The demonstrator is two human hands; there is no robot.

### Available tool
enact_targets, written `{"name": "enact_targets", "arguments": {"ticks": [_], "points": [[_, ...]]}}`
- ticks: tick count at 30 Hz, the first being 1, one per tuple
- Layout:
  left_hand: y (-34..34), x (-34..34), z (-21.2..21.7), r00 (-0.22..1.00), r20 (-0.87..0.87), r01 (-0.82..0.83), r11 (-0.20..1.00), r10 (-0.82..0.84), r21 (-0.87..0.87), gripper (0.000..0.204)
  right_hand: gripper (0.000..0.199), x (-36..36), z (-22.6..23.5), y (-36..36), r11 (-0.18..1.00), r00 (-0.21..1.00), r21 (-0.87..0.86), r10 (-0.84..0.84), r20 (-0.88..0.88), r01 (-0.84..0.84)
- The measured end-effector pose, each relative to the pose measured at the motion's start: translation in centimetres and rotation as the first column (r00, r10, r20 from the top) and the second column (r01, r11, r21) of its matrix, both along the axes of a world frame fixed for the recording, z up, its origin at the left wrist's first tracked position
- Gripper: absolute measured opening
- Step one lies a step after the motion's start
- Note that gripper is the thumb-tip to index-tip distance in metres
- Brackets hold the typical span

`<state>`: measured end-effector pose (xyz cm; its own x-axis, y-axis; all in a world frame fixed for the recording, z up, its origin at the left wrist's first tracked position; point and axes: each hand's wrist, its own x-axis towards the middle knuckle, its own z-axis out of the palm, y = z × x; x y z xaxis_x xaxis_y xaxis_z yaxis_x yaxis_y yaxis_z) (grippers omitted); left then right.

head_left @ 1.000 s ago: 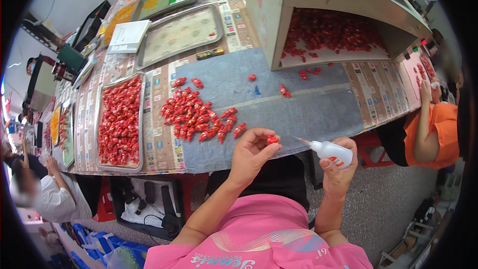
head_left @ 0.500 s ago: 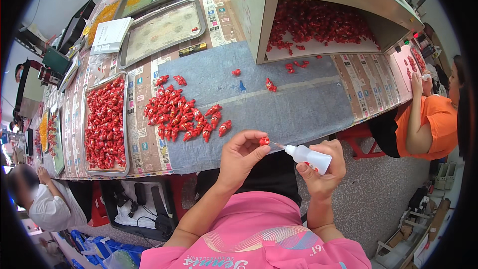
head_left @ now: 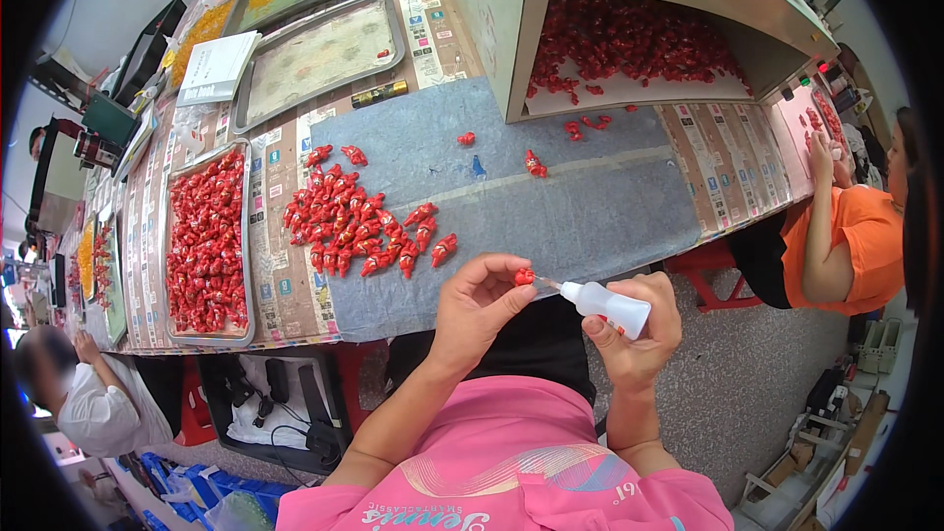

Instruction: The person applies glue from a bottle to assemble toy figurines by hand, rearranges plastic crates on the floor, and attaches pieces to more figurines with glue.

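Observation:
Between thumb and fingers, my left hand pinches a small red figurine just off the table's near edge. My right hand is wrapped round a white squeeze bottle, tilted so that its thin needle tip points left at the piece. The tip reaches the figurine or stops very close to it; I cannot tell whether they touch. On the grey-blue cloth beyond my hands lies a pile of similar red figurines. One single figurine lies apart from the pile.
A metal tray full of red pieces stands at the left. Behind the cloth is a large box holding many more. A mostly bare tray, a notebook and a dark cylinder lie farther back. People sit at both sides.
The bottle has shifted very slightly left and up, its tip nearer the figurine. My left hand stays almost in place, still pinching the piece.

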<state>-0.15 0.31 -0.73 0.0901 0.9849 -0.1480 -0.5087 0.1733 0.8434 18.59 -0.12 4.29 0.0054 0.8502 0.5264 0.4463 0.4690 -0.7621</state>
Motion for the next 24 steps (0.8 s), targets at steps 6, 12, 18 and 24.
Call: {"name": "enact_targets", "arguments": {"ticks": [6,12,18,24], "points": [[0.01,-0.03,0.1,1.0,0.0,0.0,1.0,0.0,-0.004,0.026,0.039,-0.1,0.08,-0.03,1.0,1.0,-0.03,-0.007,-0.011,0.007],[0.01,-0.04,0.12,1.0,0.004,0.001,1.0,-0.001,-0.007,0.027,0.037,0.05,0.29,-0.1,1.0,1.0,-0.026,-0.015,0.011,0.015],[-0.04,-0.05,0.17,1.0,-0.01,0.001,1.0,-0.001,-0.009,0.026,0.036,0.18,0.51,-0.18,1.0,0.999,-0.018,-0.004,0.033,0.005],[0.01,0.09,0.13,1.0,-0.017,-0.01,1.0,0.011,0.016,0.025,0.035,0.07,0.89,-0.22,1.0,1.0,-0.028,0.0,0.028,0.001]]}}
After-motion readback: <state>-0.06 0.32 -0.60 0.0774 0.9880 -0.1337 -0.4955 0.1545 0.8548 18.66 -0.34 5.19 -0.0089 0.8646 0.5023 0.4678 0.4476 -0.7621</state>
